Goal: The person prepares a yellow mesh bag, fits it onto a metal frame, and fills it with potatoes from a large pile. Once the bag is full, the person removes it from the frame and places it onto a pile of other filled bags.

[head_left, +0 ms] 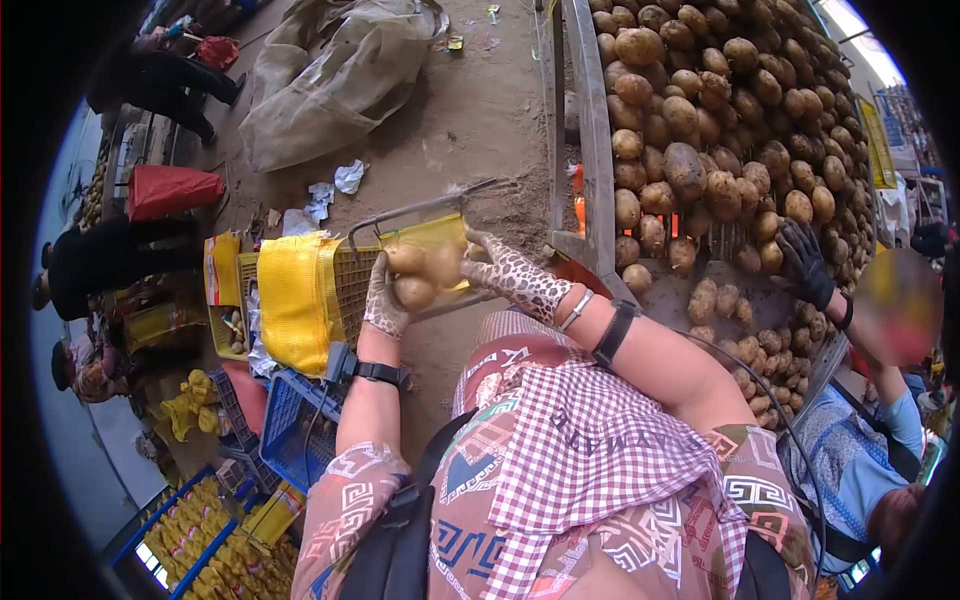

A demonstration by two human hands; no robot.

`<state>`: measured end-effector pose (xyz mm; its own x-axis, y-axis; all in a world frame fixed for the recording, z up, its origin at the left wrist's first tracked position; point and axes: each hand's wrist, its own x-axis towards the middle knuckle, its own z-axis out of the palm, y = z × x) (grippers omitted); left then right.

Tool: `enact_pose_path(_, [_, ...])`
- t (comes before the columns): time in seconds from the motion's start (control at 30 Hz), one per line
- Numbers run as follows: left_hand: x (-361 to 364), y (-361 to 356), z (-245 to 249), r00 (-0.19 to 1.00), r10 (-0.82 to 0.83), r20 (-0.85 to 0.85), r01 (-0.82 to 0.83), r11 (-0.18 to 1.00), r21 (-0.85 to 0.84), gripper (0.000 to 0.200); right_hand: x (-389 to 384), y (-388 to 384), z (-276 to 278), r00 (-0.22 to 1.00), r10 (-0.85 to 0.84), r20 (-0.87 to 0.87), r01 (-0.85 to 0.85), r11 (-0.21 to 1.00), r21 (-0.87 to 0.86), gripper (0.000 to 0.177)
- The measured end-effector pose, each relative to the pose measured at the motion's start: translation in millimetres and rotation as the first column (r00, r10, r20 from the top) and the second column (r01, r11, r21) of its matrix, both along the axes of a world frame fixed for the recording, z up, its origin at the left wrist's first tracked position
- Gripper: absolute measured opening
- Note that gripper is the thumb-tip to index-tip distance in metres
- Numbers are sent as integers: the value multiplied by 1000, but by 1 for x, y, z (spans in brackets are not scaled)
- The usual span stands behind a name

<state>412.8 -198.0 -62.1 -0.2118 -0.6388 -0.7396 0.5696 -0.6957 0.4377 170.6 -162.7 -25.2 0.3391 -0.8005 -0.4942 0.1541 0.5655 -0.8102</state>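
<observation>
Both my hands wear leopard-print gloves. My left hand [384, 305] is curled against the near side of a small cluster of potatoes [413, 293]. From the other side, my right hand [515, 275] grips the cluster, and a potato by its fingers is blurred by motion. The potatoes are held between the two hands, above the open mouth of a yellow mesh bag [425, 232]. A metal frame [400, 212] surrounds that mouth. Left of my left hand is a plastic crate [350, 290] with yellow mesh bags [298, 300] draped over its side.
A large potato heap [720, 130] lies behind a wooden rail [590, 130] at right. A co-worker's black-gloved hand [805, 265] touches it. Blue crates [295, 425] stand lower left. A crumpled sack [330, 80] and paper scraps lie on the floor. Other people stand at far left.
</observation>
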Motion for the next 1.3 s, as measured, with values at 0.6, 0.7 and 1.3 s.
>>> enact_pose_path(0.6, [-237, 43, 88, 335, -935, 117, 832, 235, -503, 70, -191, 272, 14, -91, -205, -974, 71, 975, -212, 29])
enact_pose_path(0.7, [-316, 69, 73, 108, -855, 507, 819, -213, -533, 73, -198, 298, 27, -131, -188, -973, 282, 934, -219, 29])
enact_pose_path(1.3, [-453, 209, 49, -249, 112, 962, 422, -881, 212, 111, -202, 407, 11, -142, -354, -924, 612, 702, -363, 57])
